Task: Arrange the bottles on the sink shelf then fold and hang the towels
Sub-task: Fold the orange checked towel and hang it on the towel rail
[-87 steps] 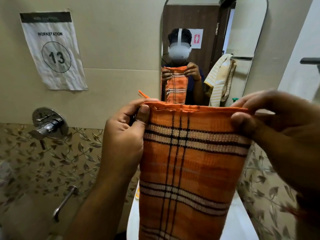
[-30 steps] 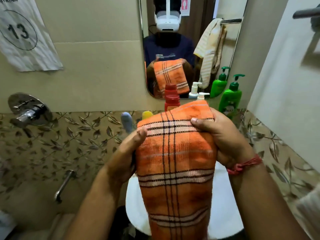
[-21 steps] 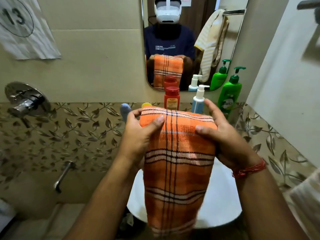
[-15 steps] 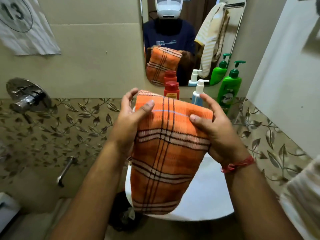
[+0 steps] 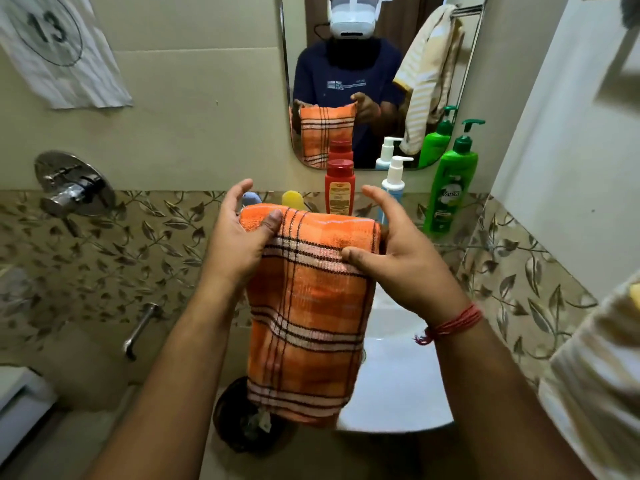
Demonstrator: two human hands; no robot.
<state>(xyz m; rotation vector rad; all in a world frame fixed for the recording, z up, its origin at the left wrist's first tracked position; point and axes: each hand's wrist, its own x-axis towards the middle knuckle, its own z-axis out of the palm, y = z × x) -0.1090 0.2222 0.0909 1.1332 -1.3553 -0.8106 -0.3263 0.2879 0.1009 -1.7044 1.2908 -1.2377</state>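
A folded orange plaid towel (image 5: 304,306) hangs in front of me over the white sink (image 5: 398,386). My left hand (image 5: 239,240) grips its upper left corner, thumb on the front. My right hand (image 5: 401,258) holds the upper right edge, thumb pressed on the cloth and fingers behind it. On the shelf behind stand a red bottle (image 5: 340,187), a white pump bottle (image 5: 394,183) and a tall green pump bottle (image 5: 450,181). A yellow cap (image 5: 292,198) and a blue-grey item (image 5: 250,198) peek over the towel's top edge.
A mirror (image 5: 381,81) above the shelf reflects a striped cream towel on a rail. A chrome tap valve (image 5: 74,188) and a lever (image 5: 138,330) sit on the left wall. A dark bin (image 5: 239,417) stands under the sink. A white wall closes the right side.
The towel was held up high and long, then folded shorter and lowered. Over the last half second it went from tilted to hanging straight, and both hands shifted their hold at the top.
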